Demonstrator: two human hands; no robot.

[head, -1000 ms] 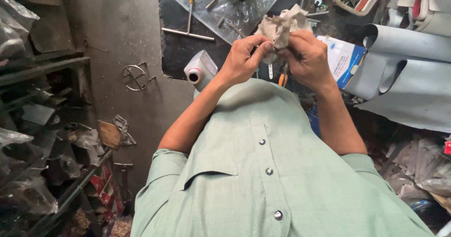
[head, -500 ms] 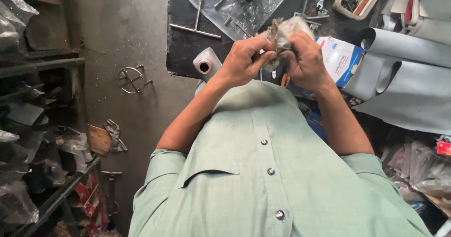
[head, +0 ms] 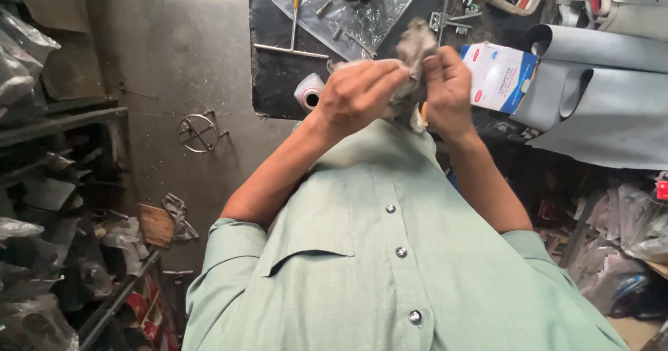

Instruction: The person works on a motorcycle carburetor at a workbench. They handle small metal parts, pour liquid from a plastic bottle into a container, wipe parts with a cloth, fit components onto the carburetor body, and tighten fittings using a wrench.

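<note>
Shirt first: a pale green button-up shirt (head: 390, 253) fills the bottom of the view, three metal snaps running up its front, both sleeves rolled above the elbows. Forearms rise from it and meet just above the collar. The left hand (head: 358, 95) is curled, fingers pressed together and clamped around a crumpled grey rag (head: 410, 59). The right hand (head: 447, 81) is closed too, pinching the same rag from the other side, knuckles up. The rag sits squeezed between the two hands, one frayed tuft poking out above them.

Just left of the rag, a white tape roll (head: 309, 91) lies at the near edge of the dark desk (head: 278, 80). Right of the rag, a blue and white carton (head: 499, 76) rests against rolled grey sheets (head: 605, 93). Beyond the rag, a clear plastic bag (head: 355, 10) is spread on the desk with bolts and metal parts on it, and a long T-handle wrench (head: 295, 24) lies across its left side. Far left of the rag, dark shelves (head: 56, 184) hold plastic-wrapped clutter, and a round metal ring (head: 198, 132) lies on the grey concrete floor.
</note>
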